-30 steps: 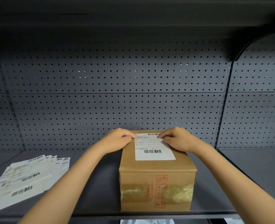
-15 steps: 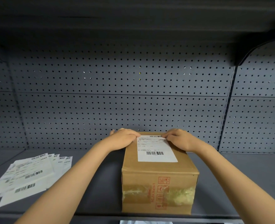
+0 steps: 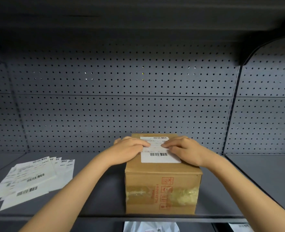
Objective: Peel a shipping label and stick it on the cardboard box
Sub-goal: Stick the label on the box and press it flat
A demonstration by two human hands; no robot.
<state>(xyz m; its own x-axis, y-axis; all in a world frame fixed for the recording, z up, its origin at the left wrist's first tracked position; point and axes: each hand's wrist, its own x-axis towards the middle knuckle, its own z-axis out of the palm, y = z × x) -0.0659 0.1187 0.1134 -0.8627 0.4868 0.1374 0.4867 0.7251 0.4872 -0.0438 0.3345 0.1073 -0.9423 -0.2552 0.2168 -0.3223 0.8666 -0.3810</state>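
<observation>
Nearest you, below the front lip of the grey metal shelf (image 3: 104, 195), a scrap of white plastic packaging (image 3: 151, 226) peeks up from the level underneath (too cut off to say more about it). Your two bare forearms reach up and inward from the bottom corners.

On the shelf in front of you stands the cardboard box (image 3: 161, 186), close to the front edge. Its near face carries red printed markings and a wrinkled band of clear packing tape (image 3: 183, 195) running across it. Off to your left, well apart from the box, a fanned stack of spare label sheets (image 3: 31, 178) lies flat on the shelf, barcodes showing.

The shipping label (image 3: 160, 154) lies flat on top of the box, white with a barcode near its near edge and another at its far edge. Your left hand (image 3: 130, 149) rests palm down over the box's left top edge, fingers extended and pressing on the label's left side. Your right hand (image 3: 187, 149) mirrors it from the right, fingers flat on the label's right side. Neither hand is gripping anything; both lie spread and pressing, their fingertips near each other across the middle of the label.

Behind the box rises the grey perforated back panel (image 3: 121, 106), and the dark underside of the upper shelf (image 3: 138, 14) spans the top.
</observation>
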